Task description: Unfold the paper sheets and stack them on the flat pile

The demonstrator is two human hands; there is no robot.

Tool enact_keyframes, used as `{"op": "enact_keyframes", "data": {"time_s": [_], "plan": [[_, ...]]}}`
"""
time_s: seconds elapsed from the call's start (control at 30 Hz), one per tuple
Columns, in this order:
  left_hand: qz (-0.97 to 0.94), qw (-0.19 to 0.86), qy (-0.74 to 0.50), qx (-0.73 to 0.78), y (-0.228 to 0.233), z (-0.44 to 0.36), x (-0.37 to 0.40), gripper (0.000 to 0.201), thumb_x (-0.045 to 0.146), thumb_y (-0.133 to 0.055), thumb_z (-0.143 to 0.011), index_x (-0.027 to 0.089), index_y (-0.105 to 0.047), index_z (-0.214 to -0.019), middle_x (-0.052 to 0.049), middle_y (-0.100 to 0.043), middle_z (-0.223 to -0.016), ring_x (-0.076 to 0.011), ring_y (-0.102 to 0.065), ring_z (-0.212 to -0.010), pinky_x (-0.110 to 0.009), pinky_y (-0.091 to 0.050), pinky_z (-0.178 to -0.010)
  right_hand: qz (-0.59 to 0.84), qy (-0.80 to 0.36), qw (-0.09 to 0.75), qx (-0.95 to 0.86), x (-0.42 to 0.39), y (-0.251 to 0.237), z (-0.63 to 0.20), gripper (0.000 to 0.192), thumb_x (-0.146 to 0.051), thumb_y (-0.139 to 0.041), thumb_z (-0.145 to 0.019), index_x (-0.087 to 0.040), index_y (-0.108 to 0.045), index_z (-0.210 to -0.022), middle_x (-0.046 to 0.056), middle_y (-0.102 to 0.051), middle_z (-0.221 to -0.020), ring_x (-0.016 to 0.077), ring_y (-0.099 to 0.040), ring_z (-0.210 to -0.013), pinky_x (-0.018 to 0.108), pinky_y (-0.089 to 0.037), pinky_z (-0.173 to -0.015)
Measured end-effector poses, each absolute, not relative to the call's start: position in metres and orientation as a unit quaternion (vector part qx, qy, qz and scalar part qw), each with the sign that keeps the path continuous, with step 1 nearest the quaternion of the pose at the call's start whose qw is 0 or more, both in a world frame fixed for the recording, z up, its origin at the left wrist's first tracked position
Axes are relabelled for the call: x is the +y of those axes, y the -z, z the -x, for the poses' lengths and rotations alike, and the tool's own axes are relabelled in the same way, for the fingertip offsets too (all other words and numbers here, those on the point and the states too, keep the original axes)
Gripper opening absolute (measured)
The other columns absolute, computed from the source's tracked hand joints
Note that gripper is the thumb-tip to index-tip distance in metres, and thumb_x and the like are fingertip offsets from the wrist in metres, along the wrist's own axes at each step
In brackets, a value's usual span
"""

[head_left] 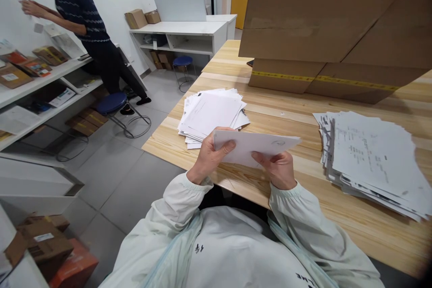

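Between my two hands, just over the table's near edge, is a small stack of white paper sheets (249, 144). My left hand (212, 153) grips its left end, thumb on top. My right hand (278, 168) pinches the near edge toward the right, also with the thumb on top; its other fingers are partly hidden underneath. A faint round mark shows near the sheets' right end. Beyond my left hand lies a loose, uneven pile of papers (212, 110). To the right rests a thicker pile of printed papers (371, 157) with ragged edges.
Large cardboard boxes (320, 18) stand stacked at the back of the wooden table (283, 117). At left, a person (84, 18) stands by a white shelf bench (40, 78) bearing parcels. Blue stools (112, 102) and boxes (47, 243) are on the floor.
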State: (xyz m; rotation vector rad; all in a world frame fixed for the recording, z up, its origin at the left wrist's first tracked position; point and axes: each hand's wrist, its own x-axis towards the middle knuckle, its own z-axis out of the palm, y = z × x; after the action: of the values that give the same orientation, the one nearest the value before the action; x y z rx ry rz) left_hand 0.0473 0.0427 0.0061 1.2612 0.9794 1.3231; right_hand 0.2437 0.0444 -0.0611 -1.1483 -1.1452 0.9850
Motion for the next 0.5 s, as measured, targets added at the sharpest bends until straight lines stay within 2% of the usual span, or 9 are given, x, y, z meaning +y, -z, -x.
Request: {"op": "enact_keyframes", "data": {"time_s": [0.2, 0.37, 0.43, 0.5], "plan": [[-0.492, 0.527, -0.541, 0.433, -0.002, -0.051, 0.042, 0.050, 0.056, -0.082, -0.067, 0.016, -0.071, -0.094, -0.005, -0.073, -0.093, -0.0189, -0.063, -0.088, -0.031, -0.050, -0.083, 0.482, -0.429, 0.594, -0.480, 0.045, 0.060, -0.242, 0.035, -0.042, -0.090, -0.057, -0.021, -0.078, -0.083, 0.007, -0.079, -0.091, 0.0246, -0.072, -0.080, 0.040, -0.061, -0.074], [-0.496, 0.523, -0.538, 0.438, 0.000, -0.053, 0.041, 0.047, 0.057, -0.079, -0.072, 0.015, -0.071, -0.094, -0.006, -0.074, -0.094, -0.0195, -0.064, -0.089, -0.031, -0.051, -0.082, 0.485, -0.419, 0.599, -0.481, 0.046, 0.060, -0.236, 0.036, -0.044, -0.088, -0.060, -0.020, -0.077, -0.084, 0.007, -0.079, -0.091, 0.0244, -0.071, -0.079, 0.040, -0.060, -0.072], [-0.503, 0.504, -0.555, 0.430, -0.002, -0.058, 0.037, 0.043, 0.053, -0.076, -0.078, 0.016, -0.070, -0.100, -0.006, -0.074, -0.097, -0.0194, -0.065, -0.092, -0.030, -0.051, -0.085, 0.496, -0.392, 0.601, -0.489, 0.042, 0.056, -0.237, 0.034, -0.049, -0.083, -0.067, -0.018, -0.076, -0.081, 0.007, -0.078, -0.085, 0.0221, -0.069, -0.073, 0.037, -0.058, -0.067], [-0.498, 0.470, -0.595, 0.422, -0.007, -0.066, 0.029, 0.043, 0.046, -0.073, -0.083, 0.020, -0.066, -0.116, -0.005, -0.074, -0.103, -0.0178, -0.066, -0.095, -0.028, -0.051, -0.087, 0.515, -0.335, 0.609, -0.502, 0.032, 0.047, -0.242, 0.034, -0.051, -0.076, -0.076, -0.017, -0.074, -0.080, 0.005, -0.075, -0.077, 0.0190, -0.065, -0.066, 0.033, -0.054, -0.061]]}}
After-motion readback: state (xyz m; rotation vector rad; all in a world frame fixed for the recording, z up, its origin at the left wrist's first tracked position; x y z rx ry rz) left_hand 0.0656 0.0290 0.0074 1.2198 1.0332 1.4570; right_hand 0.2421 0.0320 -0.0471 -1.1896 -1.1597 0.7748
